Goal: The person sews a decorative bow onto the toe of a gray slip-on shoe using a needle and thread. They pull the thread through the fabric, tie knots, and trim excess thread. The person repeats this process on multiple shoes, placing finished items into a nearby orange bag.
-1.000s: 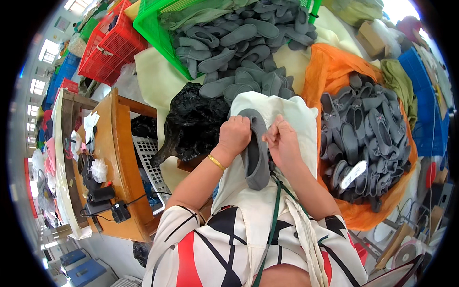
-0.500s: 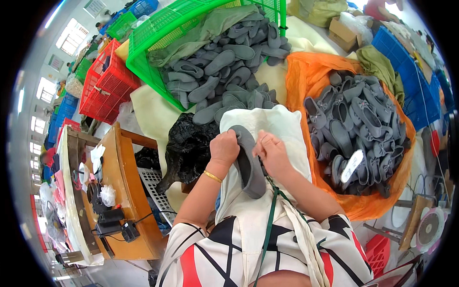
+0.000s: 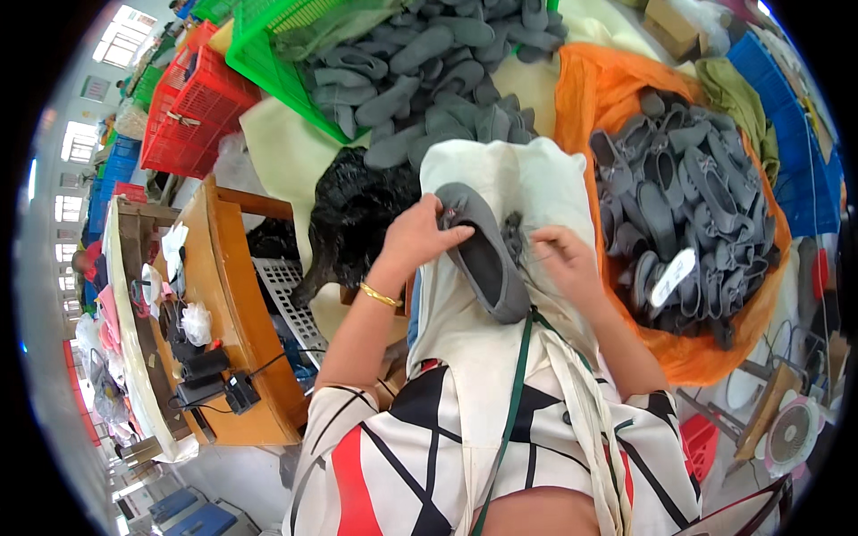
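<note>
My left hand [image 3: 413, 239] grips a grey slip-on shoe [image 3: 511, 299] by its toe end, thumb across the top near a small bow. The shoe lies tilted over my lap, its opening facing up. To its right, my right hand [image 3: 574, 268] is raised with thumb and fingers pinched together; anything between them is too small to make out. A little heap of dark grey bows [image 3: 513, 230] sits on the white cloth [image 3: 554, 179] over my lap, between the shoe and my right hand. A dark green strap [image 3: 516, 384] hangs down my front.
Ahead, a green crate [image 3: 259, 67] spills grey shoes [image 3: 420, 49]. At right, an orange sack [image 3: 581, 80] holds more, with a white tag on top. Black plastic bag [image 3: 357, 196] and wooden desk [image 3: 232, 313] lie left; a small fan [image 3: 793, 429] stands right.
My left hand has turned the shoe so its opening shows more, and the thumb now lies over its top. My right hand has moved away to the right, uncovering the bows.
</note>
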A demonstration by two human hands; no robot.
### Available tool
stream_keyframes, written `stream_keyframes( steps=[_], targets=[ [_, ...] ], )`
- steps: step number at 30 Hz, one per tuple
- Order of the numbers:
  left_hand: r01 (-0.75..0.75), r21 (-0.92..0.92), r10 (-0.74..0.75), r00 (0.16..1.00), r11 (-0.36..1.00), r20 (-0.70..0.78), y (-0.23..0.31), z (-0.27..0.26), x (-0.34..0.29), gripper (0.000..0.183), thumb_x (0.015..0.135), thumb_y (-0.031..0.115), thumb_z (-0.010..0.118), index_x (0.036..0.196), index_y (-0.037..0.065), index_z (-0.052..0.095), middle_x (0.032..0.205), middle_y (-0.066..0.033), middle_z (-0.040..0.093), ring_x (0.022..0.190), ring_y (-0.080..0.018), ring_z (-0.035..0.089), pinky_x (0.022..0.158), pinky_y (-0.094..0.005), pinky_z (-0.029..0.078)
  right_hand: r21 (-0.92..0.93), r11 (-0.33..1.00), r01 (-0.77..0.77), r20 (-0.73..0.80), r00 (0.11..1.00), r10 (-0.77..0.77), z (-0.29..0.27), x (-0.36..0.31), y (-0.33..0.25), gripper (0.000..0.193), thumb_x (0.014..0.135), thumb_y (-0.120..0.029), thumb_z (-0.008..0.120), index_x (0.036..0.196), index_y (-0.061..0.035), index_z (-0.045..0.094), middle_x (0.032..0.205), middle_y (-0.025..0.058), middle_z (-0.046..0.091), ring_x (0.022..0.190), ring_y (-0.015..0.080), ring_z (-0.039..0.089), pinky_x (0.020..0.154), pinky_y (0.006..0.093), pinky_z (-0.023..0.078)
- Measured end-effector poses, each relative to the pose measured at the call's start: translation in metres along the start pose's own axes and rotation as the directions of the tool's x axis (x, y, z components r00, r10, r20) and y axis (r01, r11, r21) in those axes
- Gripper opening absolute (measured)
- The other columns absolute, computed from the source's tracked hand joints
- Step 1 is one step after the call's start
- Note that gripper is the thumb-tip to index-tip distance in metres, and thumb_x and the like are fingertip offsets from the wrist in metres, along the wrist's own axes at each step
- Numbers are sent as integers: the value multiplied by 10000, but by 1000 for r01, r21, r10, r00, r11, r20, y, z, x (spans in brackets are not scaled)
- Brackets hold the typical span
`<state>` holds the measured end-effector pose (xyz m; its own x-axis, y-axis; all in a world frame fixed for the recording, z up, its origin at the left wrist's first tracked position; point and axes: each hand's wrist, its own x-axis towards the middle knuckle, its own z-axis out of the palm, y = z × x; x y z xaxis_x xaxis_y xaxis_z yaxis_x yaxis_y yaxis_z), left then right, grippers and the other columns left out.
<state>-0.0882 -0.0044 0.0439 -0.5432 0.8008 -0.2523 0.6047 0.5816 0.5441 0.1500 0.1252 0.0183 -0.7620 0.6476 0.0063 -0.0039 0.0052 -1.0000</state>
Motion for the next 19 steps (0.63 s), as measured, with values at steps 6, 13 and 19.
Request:
stream_keyframes(
  steps=[6,13,19],
  targets=[
    [-133,195,171,966,972,-195,18,-7,4,641,707,585,768,929,14,579,857,-128,572,799,-297,593,703,-390,498,85,965,-247,-337,904,261,-101,-37,8,135,984,-115,563,1019,-18,650,918,-9,628,814,52,570,750,207,468],
    [-51,267,112,969,962,-221,17,22,34,505,797,510,706,698,33,574,647,-120,597,659,-333,612,593,-412,485,181,962,-205,-340,905,257,-83,-10,24,154,988,-96,555,1112,-13,593,881,24,652,809,75,614,739,216,493],
    [39,-141,-39,999,989,-1,-2,10,37,424,805,446,698,871,27,676,813,-163,687,765,-349,681,674,-443,528,250,823,-511,185,859,477,0,41,1,192,956,-188,642,1107,-76,608,871,61,687,789,130,665,740,227,531]
  ],
)
